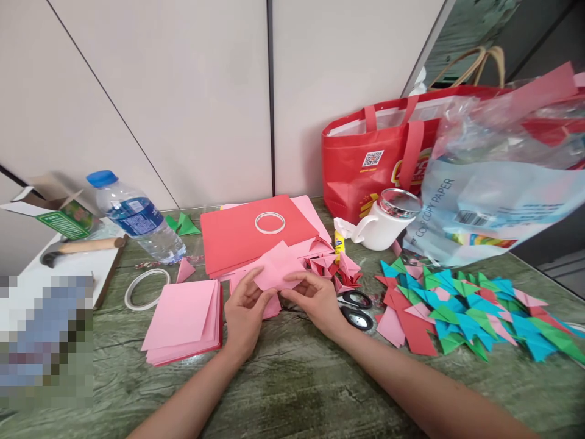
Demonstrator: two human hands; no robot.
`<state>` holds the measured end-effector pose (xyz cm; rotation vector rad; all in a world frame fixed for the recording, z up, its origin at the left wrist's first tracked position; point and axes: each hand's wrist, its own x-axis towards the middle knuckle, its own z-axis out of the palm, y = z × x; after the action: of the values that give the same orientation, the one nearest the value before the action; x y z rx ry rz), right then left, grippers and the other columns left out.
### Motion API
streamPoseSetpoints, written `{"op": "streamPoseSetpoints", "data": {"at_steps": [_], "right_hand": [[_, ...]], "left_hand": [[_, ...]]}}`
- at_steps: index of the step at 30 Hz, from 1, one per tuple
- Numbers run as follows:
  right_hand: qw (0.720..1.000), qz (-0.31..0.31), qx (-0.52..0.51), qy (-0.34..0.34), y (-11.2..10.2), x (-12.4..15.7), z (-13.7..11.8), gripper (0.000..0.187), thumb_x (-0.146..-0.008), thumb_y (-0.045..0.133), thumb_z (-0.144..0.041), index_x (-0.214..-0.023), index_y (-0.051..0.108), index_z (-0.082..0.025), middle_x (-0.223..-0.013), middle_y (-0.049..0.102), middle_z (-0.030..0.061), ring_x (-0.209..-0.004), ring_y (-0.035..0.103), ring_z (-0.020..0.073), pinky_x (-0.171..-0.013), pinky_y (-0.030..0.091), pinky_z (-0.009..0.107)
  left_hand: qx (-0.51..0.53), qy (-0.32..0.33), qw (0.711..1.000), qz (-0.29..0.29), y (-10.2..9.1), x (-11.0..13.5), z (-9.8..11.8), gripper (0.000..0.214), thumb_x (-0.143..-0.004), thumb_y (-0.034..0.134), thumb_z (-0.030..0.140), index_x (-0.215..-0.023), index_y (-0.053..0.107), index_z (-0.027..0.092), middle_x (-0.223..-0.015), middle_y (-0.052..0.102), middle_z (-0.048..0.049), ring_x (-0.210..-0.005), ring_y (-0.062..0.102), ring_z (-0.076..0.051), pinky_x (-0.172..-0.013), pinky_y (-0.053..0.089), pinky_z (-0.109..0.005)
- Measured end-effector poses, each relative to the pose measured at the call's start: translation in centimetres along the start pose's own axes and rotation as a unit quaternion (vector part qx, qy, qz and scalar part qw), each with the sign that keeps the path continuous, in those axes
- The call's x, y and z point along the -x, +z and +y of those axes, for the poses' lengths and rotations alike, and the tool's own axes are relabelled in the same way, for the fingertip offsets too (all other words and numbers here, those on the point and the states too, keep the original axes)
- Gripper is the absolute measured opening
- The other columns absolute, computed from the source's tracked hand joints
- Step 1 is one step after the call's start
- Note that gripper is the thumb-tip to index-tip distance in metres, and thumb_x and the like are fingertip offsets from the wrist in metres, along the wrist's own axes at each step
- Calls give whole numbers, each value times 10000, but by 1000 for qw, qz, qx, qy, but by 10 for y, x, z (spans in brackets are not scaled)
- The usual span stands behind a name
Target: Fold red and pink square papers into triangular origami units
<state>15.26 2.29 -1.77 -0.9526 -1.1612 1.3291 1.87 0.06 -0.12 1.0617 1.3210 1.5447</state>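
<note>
Both hands pinch one pink sheet of paper [278, 266] above the table, one corner pointing away from me. My left hand [245, 308] grips its left side, thumb in front and fingers behind. At the lower right edge, my right hand [316, 299] holds it between thumb and fingers. A stack of pink square paper [183, 317] lies left of my left hand. Black-handled scissors [356, 310] rest just right of my right hand, near folded pink and red pieces [336, 268]. More pink paper lies beneath the held sheet, partly hidden.
Behind are red sheets [233, 235] with a tape roll [269, 223] on top. Leftward stand a water bottle [137, 213], a tape ring [132, 296] and a hammer [86, 246]. Rightward are a glue stick [339, 244], white mug [381, 228], red bag [347, 164] and colourful folded pieces [466, 305].
</note>
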Motion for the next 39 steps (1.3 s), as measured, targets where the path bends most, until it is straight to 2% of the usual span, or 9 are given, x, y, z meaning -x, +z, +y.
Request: {"op": "streamPoseSetpoints", "data": {"at_steps": [6, 10, 13, 17, 22, 31, 39], "right_hand": [[1000, 8, -17, 2, 1, 0, -1, 231, -586, 764, -257, -768, 639, -189, -661, 633, -17, -603, 589, 134, -584, 499, 255], [1000, 17, -3, 3, 1, 0, -1, 231, -590, 761, -287, -751, 633, -182, -651, 635, -11, -578, 579, 133, -571, 503, 258], [1000, 18, -5, 2, 1, 0, -1, 209, -604, 752, -279, -745, 633, -181, -679, 645, -2, -603, 589, 136, -595, 511, 261], [1000, 21, -1, 0, 2, 0, -2, 202, -602, 755, -277, -737, 637, -183, -672, 646, -4, -593, 586, 133, -586, 508, 256], [1000, 22, 15, 6, 2, 0, -2, 210, -599, 757, -303, -727, 640, -183, -633, 642, -13, -550, 579, 133, -558, 499, 258], [1000, 18, -4, 16, 1, 0, 0, 213, -600, 760, -281, -730, 626, -179, -608, 630, -19, -549, 590, 135, -571, 507, 261], [1000, -3, 18, -19, 1, 1, 0, 109, -673, 706, -289, -710, 694, -187, -637, 652, 11, -573, 606, 153, -589, 521, 290]], "left_hand": [[47, -28, 998, -19, 0, -1, 0, 531, -606, 753, 230, -1110, 598, 172, -731, 709, -4, -708, 671, -154, -695, 545, -256], [49, -33, 998, -12, 0, 0, 2, 538, -602, 759, 235, -1110, 595, 164, -659, 693, 16, -686, 678, -151, -695, 551, -253], [45, -36, 998, -4, 1, 0, 4, 578, -597, 764, 242, -1136, 577, 152, -692, 709, -5, -708, 689, -171, -708, 559, -278], [62, -47, 997, 5, 1, 0, 5, 715, -597, 770, 246, -1244, 479, 161, -765, 733, -38, -727, 698, -191, -705, 567, -295], [69, -41, 997, 12, 2, 0, 6, 884, -603, 772, 238, -1358, 318, 175, -723, 735, -31, -700, 702, -194, -684, 577, -308], [52, -47, 997, 16, 2, 1, 8, 886, -596, 772, 228, -1353, 317, 158, -691, 734, -28, -668, 703, -190, -671, 578, -299], [65, -56, 996, -5, 2, 0, 5, 916, -612, 763, 220, -1379, 265, 162, -707, 735, -34, -677, 707, -200, -686, 576, -312]]}}
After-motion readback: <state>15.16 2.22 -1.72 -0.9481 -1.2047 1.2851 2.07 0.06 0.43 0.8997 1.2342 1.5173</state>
